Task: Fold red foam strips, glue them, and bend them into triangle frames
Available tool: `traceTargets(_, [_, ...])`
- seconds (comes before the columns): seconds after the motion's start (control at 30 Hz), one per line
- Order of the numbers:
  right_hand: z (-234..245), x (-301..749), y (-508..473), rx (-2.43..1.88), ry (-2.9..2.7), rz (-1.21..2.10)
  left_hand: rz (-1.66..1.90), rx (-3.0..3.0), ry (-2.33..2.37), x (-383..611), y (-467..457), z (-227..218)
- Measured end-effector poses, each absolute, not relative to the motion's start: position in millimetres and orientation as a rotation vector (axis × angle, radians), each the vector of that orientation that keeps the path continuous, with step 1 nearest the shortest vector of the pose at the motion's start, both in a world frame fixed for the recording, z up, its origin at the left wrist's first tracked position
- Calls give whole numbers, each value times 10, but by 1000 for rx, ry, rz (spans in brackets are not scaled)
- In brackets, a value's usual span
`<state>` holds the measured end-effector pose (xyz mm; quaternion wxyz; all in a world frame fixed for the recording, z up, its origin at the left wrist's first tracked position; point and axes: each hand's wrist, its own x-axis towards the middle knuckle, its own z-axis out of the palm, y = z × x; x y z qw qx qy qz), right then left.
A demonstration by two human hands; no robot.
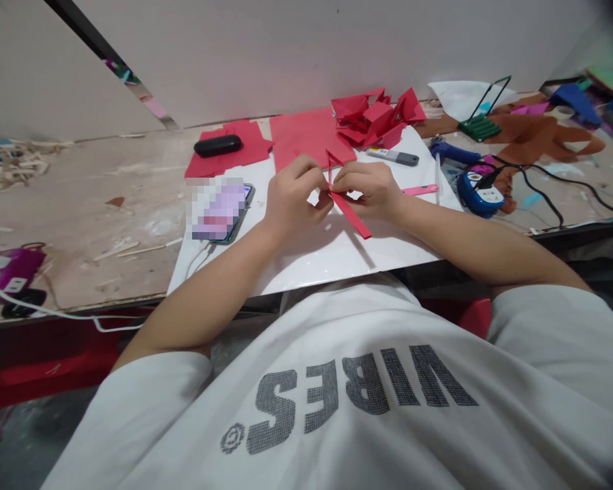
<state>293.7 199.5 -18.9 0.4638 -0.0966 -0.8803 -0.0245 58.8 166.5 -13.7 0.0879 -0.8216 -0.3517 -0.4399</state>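
Note:
Between my two hands is a folded red paper strip (351,216), held above a white board (296,262). One end of the strip slants down toward me, and a narrow folded loop stands up behind the fingers. My left hand (299,194) pinches the strip at its middle with thumb and forefinger. From the other side my right hand (370,189) pinches it at nearly the same spot, fingertips almost touching. Beyond the hands lies a flat red sheet (306,133). A pink stick-like tool (419,190) rests beside my right wrist.
A phone (225,214) with a cable lies left on the board. A black case (217,145) sits on red paper. Folded red pieces (375,117) are heaped behind a grey cutter (393,156). At right are a blue power socket (480,192) and a green stand (480,126).

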Motion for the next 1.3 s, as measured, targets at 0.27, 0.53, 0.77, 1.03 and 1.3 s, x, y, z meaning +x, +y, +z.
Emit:
traceTargets(0.27, [-163, 2928, 1993, -268, -2148, -61, -1391, -2468, -1049, 593, 1646, -97])
traceTargets(0.53, [-170, 2943, 1999, -280, -2151, -35, -1317, -2534, -1197, 595, 1588, -70])
traceTargets(0.77, [-166, 2935, 2000, -241, -2174, -85, -1310, -2558, -1095, 566, 1627, -69])
traceTargets(1.03, [-175, 2983, 2077, -263, -2173, -49, -1254, -2534, -1142, 554, 1640, -66])
traceTargets(1.3, [-152, 2988, 2106, -215, -2210, -104, -1202, -2600, -1134, 533, 1686, -49])
